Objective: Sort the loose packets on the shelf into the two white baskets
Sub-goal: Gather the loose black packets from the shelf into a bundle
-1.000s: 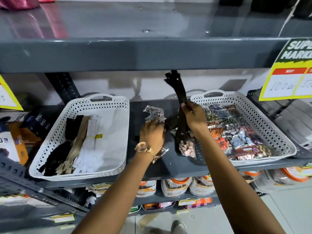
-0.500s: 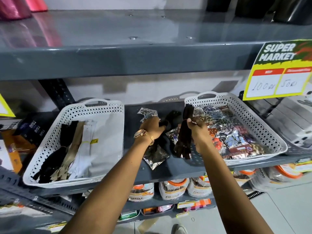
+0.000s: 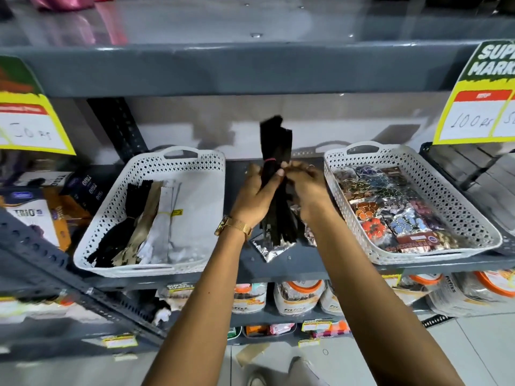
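Observation:
Both hands hold a black bundle of zips [image 3: 276,146] upright between the two white baskets; a pink band circles its middle. My left hand [image 3: 255,195] grips it from the left, my right hand [image 3: 305,188] pinches it from the right. The left white basket [image 3: 178,267] holds black, beige and white zip bundles. The right white basket [image 3: 479,221] is full of colourful sequin packets. Below the bundle, a silver packet [image 3: 269,250] lies loose on the grey shelf [image 3: 303,263], with another shiny packet partly hidden behind my right wrist.
An upper grey shelf [image 3: 250,71] overhangs the baskets. Yellow price cards hang at the left [image 3: 30,121] and right [image 3: 479,107]. Boxes [image 3: 30,215] stand left of the left basket. Jars with orange lids [image 3: 298,298] fill the shelf below.
The black bundle has been raised upright and both hands now grip it together at its middle. My left hand left the silver packet, which lies on the shelf.

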